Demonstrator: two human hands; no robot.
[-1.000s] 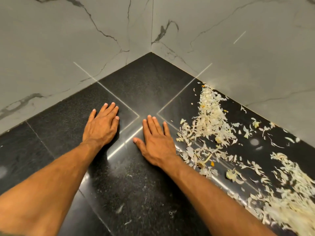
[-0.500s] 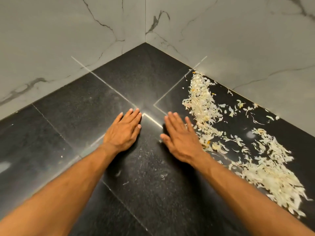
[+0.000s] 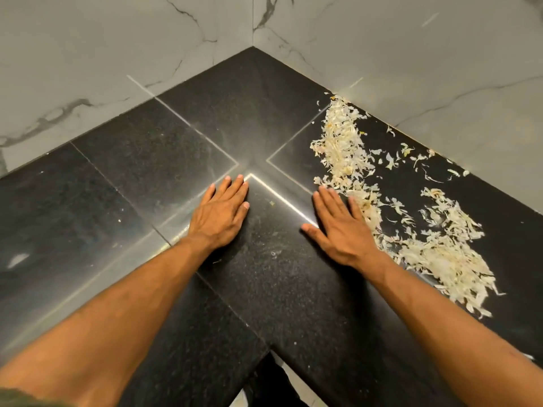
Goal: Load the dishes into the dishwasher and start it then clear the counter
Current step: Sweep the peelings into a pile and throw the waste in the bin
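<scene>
Head view: both hands' fingers flat, together on counter (image 3: 132, 160); scraps (image 3: 367, 195) trail from the back wall toward front right.

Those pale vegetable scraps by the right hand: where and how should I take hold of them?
No graspable part: the scraps lie as thin loose flakes. Probably sweep from the wall side toward the counter edge with the flat right hand.

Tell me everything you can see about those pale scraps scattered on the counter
The pale scraps are thin, cream-white shreds with a few yellowish bits, like dry vegetable peel. They lie loose on the black counter, right of the corner, in a band running from the marble wall toward the front edge, thickest near the front, with stray flakes alongside. The right hand, flat and open, touches their left edge.
</scene>
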